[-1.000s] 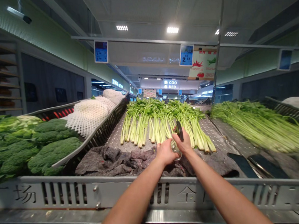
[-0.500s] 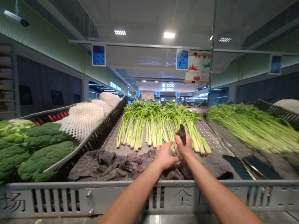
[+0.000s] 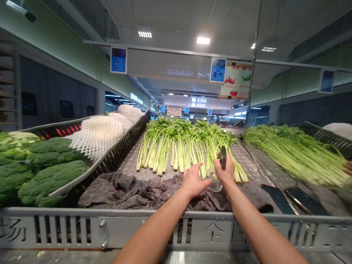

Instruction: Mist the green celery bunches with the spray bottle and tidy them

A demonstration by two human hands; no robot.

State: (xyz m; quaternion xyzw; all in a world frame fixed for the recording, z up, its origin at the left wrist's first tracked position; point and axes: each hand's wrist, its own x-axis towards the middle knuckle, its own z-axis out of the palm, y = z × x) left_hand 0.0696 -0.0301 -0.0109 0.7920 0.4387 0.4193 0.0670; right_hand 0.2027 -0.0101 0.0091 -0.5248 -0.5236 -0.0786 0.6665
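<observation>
My right hand (image 3: pixel 227 172) is wrapped round the neck of a clear spray bottle (image 3: pixel 214 182), whose black trigger head sticks up above the fist. To its left is my left hand (image 3: pixel 194 181), fingers stretched out and the thumb pointing at the bottle's side; I cannot tell whether the thumb touches it. Behind both hands, bunches of celery (image 3: pixel 158 155) lie in a row on a textured metal shelf (image 3: pixel 129 164), stalk ends towards me. A crumpled grey-brown cloth (image 3: pixel 116 192) runs along the front, partly beneath my hands.
Broccoli (image 3: pixel 53 178) fills the left side, beside a black crate (image 3: pixel 122 150) with fruit in white foam nets (image 3: pixel 98 134). A phone (image 3: pixel 277 198) lies right of the cloth, against a mirror (image 3: pixel 286 139). A grey slatted rail (image 3: pixel 125 229) borders the front.
My left hand has come off the bottle's side and its fingers have spread. The spray bottle, in my right hand, has moved slightly right. The view has tilted a little.
</observation>
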